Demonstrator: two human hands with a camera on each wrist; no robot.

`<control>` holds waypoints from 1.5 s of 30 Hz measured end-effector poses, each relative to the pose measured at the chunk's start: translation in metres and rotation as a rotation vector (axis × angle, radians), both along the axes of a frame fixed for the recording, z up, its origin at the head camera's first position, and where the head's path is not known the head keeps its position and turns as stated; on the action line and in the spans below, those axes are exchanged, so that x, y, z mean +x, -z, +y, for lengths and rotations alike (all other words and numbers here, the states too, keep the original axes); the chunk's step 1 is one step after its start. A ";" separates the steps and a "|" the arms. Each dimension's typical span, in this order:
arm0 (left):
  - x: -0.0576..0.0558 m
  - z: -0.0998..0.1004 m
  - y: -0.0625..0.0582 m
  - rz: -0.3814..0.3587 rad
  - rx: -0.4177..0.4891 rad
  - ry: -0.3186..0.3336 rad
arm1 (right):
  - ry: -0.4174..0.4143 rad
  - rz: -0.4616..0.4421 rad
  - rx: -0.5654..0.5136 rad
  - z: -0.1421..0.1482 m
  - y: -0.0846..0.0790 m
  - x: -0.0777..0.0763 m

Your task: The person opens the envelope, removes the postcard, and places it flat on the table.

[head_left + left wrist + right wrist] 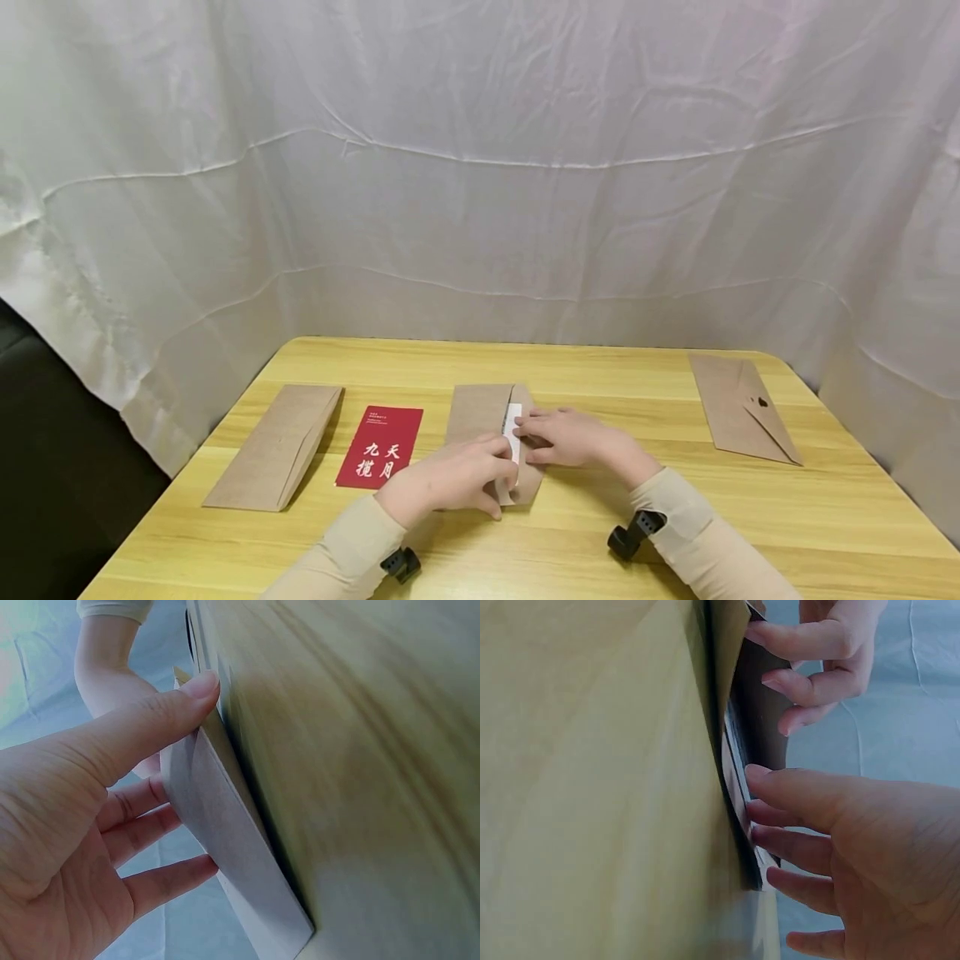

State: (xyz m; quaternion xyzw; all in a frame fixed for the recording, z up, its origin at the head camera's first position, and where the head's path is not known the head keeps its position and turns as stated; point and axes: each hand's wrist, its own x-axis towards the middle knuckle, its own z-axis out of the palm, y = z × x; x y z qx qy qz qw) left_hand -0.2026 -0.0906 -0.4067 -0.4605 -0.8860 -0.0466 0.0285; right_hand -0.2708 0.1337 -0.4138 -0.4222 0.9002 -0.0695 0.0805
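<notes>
A brown paper envelope [477, 408] lies mid-table with its flap turned to the right. A white card [512, 427] shows along its opening, partly covered by the hands. My left hand [459, 477] grips the envelope's near part; in the left wrist view its thumb lies at one edge of the envelope [232, 814] and the fingertips touch its face. My right hand [573, 435] rests its extended fingertips on the card and flap from the right. In the right wrist view, those fingers [799, 847] stand close along the card's edge.
A red card with white characters [382, 437] lies left of the middle envelope. Further left is another brown envelope [273, 446]. A brown envelope with a dark mark on it [731, 408] lies at the far right. A pale curtain [480, 208] hangs behind the table.
</notes>
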 end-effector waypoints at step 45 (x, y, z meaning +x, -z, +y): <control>0.001 0.004 0.001 -0.068 -0.026 0.014 | 0.219 0.101 -0.052 0.005 0.011 -0.009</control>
